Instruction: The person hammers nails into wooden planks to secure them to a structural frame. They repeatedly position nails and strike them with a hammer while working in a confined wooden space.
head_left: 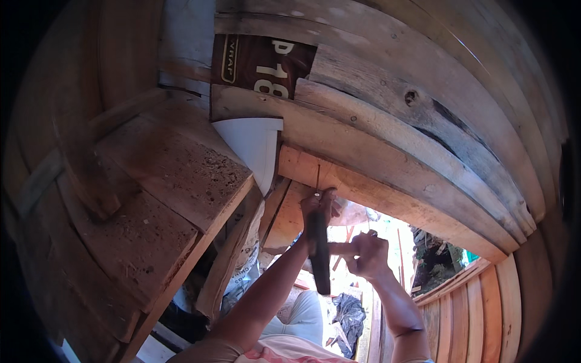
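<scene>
Worn on the head, the fisheye camera looks down from close by: forearms (269, 293) enter at the lower edge, left hand (321, 209) and right hand (369, 254) sit mid-frame, planks (378, 78) bow across the upper right.

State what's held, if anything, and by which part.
The right hand holds a hammer-like tool by its wooden handle; the left hand is at a nail, grip unclear.

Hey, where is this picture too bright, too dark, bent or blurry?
Head view: glare washes out the opening behind the right hand; head view: the boards on the left sit in dimmer light, and the rim goes black; head view: fisheye distortion bows the upper planks; head view: the hammer looks soft-edged, perhaps from motion.
</scene>
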Motion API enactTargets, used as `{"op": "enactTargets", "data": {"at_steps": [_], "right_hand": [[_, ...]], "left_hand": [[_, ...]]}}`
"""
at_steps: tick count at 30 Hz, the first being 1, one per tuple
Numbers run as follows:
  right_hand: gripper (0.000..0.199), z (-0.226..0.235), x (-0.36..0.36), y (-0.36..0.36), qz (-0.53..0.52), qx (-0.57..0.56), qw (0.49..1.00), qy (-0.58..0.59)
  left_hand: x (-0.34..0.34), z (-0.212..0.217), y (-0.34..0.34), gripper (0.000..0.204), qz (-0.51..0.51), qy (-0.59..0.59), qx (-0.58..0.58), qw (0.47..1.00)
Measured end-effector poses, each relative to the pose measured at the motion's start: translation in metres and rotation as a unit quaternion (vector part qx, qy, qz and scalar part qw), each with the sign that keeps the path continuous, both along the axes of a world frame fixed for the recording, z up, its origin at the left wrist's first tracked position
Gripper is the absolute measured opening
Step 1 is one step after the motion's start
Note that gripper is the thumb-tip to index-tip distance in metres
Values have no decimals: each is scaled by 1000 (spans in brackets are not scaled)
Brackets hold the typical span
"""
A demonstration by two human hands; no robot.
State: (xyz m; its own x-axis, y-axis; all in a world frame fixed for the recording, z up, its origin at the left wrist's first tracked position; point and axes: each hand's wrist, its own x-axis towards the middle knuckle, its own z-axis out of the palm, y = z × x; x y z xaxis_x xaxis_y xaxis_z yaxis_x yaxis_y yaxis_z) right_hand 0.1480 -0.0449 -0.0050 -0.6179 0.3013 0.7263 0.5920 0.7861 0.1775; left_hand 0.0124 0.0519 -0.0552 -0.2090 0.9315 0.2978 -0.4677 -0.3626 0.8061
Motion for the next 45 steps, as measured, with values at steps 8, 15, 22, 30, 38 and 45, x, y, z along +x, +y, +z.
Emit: {"op": "enactTargets", "data": {"at_steps": [8, 15, 22, 30, 38, 45], "right_hand": [[17, 7, -5, -18, -61, -62, 991, -105], [25, -1, -9, -2, -13, -28, 998, 60], [19, -20, 36, 29, -173, -3, 947, 270], [10, -5, 4, 48, -106, -75, 888, 442], [26, 4, -5, 59, -144, -5, 926, 349], [28, -1, -2, 66, -135, -23, 907, 397]], "left_hand": [[-7, 5, 2, 22, 43, -3, 66, 997], [-4, 0, 1, 25, 14, 24, 18, 999], [6, 3, 1, 20, 19, -5, 30, 999], [1, -2, 3, 18, 10, -27, 67, 997], [-3, 20, -19, 20, 86, 137, 8, 987], [11, 4, -14, 20, 97, 95, -56, 989]]}}
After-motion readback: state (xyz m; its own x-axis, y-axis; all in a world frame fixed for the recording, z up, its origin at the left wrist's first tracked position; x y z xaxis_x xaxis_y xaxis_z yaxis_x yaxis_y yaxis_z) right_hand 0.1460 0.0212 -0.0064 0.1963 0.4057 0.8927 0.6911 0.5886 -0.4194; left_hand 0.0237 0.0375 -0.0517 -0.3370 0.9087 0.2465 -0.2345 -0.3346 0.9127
